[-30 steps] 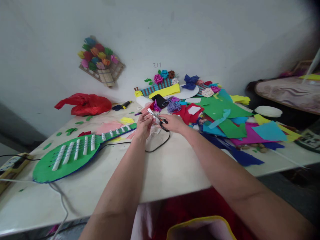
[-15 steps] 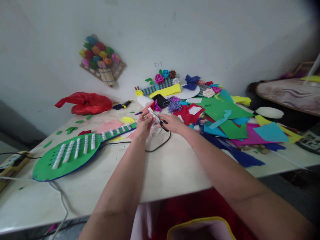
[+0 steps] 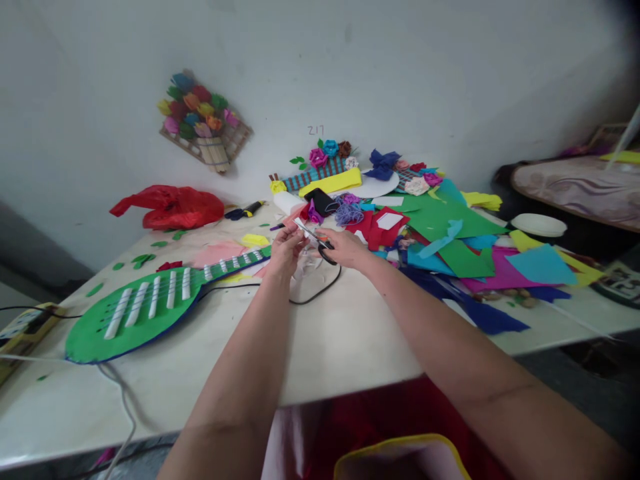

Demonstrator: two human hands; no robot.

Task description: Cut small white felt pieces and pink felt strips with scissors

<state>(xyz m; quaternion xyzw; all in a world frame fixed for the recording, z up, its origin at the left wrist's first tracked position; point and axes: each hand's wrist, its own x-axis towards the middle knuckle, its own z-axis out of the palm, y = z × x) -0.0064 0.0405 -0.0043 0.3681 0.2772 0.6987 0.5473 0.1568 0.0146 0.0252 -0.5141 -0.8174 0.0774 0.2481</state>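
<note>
Over the middle of the white table, my left hand (image 3: 289, 246) pinches a small white piece of paper (image 3: 299, 223). My right hand (image 3: 345, 249) is closed on the black handles of a pair of scissors (image 3: 327, 245). Their blades point up and left, against the paper near my left fingertips. White paper scraps lie under and around both hands. Left of my left hand rests a green guitar-shaped craft (image 3: 145, 310) with white strips across its body and neck; the neck's end reaches close to that hand.
Coloured paper sheets (image 3: 465, 227) cover the table's right side. A red plastic bag (image 3: 175, 207), a yellow-black tool (image 3: 250, 209) and a phone (image 3: 320, 201) lie toward the back. A black cable (image 3: 325, 293) curves below my hands. Paper flowers (image 3: 197, 110) hang on the wall.
The scissors have shifted slightly at the white paper, and the paper between my left fingers looks smaller. Both hands stay in nearly the same place.
</note>
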